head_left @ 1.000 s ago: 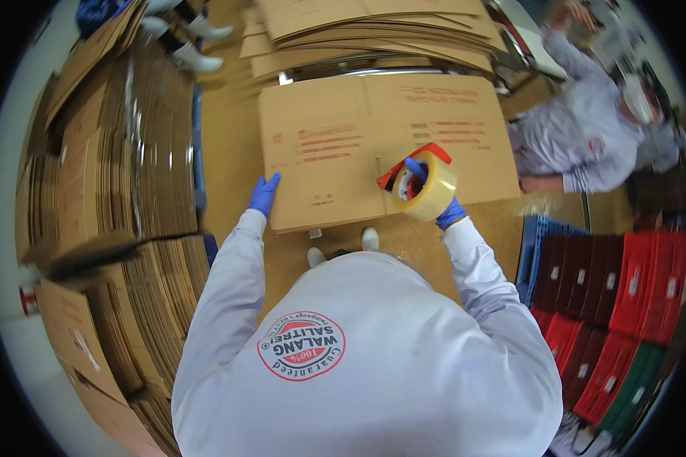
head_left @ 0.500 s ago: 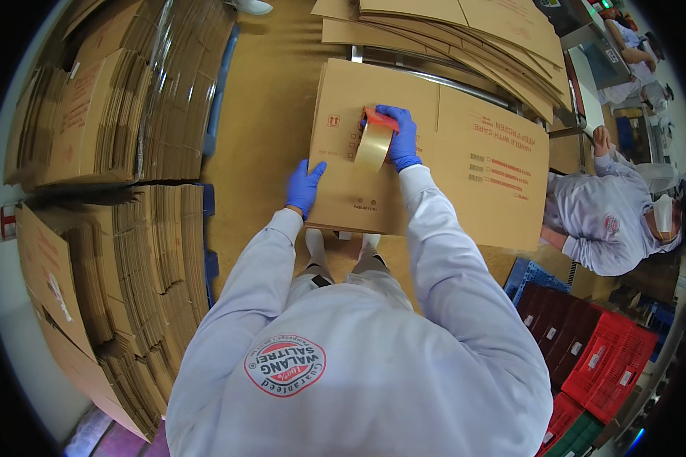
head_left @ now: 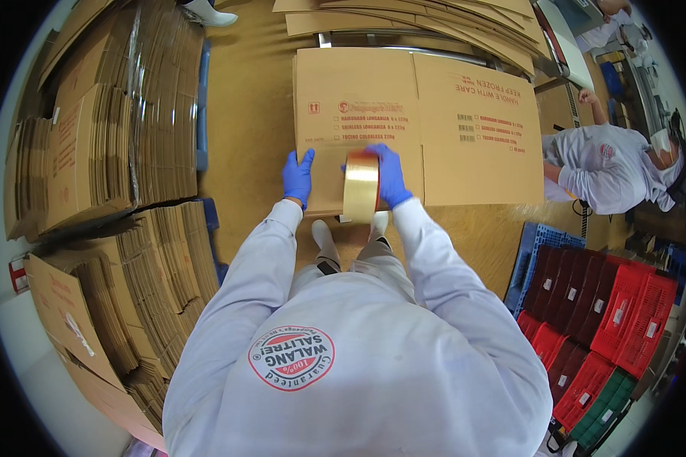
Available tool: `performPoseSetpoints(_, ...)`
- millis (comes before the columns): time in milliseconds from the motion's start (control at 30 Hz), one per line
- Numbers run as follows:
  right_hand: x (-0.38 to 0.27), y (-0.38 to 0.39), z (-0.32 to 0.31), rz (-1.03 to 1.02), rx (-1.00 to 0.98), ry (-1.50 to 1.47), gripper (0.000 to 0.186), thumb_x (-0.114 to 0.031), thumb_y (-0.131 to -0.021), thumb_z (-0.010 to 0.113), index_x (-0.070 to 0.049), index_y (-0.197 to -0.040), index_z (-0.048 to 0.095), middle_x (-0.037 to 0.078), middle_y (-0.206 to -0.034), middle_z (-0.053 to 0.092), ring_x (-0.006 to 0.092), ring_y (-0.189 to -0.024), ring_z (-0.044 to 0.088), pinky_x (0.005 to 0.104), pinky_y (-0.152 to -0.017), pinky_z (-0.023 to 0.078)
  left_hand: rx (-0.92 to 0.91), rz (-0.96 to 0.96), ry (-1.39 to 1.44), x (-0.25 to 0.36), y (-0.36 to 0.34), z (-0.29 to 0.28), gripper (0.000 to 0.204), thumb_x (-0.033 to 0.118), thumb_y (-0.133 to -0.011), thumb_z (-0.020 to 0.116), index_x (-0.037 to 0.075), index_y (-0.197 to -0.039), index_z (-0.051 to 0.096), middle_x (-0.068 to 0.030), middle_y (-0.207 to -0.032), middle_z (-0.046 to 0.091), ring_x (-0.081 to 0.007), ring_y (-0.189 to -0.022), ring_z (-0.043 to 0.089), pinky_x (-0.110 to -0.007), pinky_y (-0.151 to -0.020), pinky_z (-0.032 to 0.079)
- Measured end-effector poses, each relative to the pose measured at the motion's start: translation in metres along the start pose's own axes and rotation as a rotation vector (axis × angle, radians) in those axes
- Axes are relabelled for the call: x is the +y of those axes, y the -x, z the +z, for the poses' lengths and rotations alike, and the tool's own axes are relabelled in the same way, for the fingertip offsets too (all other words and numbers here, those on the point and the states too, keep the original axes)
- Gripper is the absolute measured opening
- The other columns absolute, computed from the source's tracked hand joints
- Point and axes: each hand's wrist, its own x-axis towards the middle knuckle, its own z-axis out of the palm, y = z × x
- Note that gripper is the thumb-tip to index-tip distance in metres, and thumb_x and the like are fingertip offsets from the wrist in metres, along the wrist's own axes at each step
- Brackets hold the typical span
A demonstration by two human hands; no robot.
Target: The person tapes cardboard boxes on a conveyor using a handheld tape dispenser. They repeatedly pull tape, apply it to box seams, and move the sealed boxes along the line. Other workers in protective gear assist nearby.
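In front of me lies a brown cardboard carton (head_left: 366,80) with red print, its long side running off to the right. My left hand (head_left: 297,178), in a blue glove, grips the carton's left edge near the front corner, thumb on top and fingers partly hidden. A tape dispenser with a wide roll of clear yellowish tape (head_left: 360,188) is in my blue-gloved right hand (head_left: 392,177), whose fingers are closed round its far side. The roll stands over the carton's near edge. Whether tape is stuck to the cardboard there, I cannot tell.
More flat cardboard (head_left: 434,19) lies stacked beyond the carton. Tall bundles of folded cartons (head_left: 91,160) stand on blue pallets at the left. Red crates (head_left: 621,316) are piled at the lower right. A person in white (head_left: 598,164) works at the carton's right end.
My right hand has drawn the tape dispenser from the middle of the carton's left part to its near edge. The left hand stays at the left edge. The view has shifted a little.
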Motion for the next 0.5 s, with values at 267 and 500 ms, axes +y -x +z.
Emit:
performPoseSetpoints(267, -0.045, -0.059, -0.02, 0.153, -0.85, -0.35, 0.025, -0.025, -0.086, 0.061, -0.002, -0.092, 0.07, 0.012, -0.082, 0.071, 0.0214, -0.071, 0.068, 0.0345, -0.063, 0.051, 0.037, 0.017, -0.07, -0.004, 0.022, 0.005, 0.053, 0.04, -0.088, 0.064, -0.004, -0.116, 0.055, -0.0231, -0.111, 0.062, -0.035, -0.102, 0.06, -0.039, -0.088, 0.045)
performPoseSetpoints(500, -0.073, 0.087, -0.181, 0.072, -0.331, -0.775, 0.022, -0.014, -0.078, 0.074, -0.006, -0.093, 0.061, 0.008, -0.081, 0.064, 0.0228, -0.073, 0.064, 0.0343, -0.065, 0.051, 0.144, 0.363, -0.732, 0.057, 0.036, 0.034, 0.091, 0.039, -0.074, 0.075, 0.0, -0.144, 0.031, -0.022, -0.148, 0.033, -0.0349, -0.139, 0.027, -0.041, -0.114, 0.022)
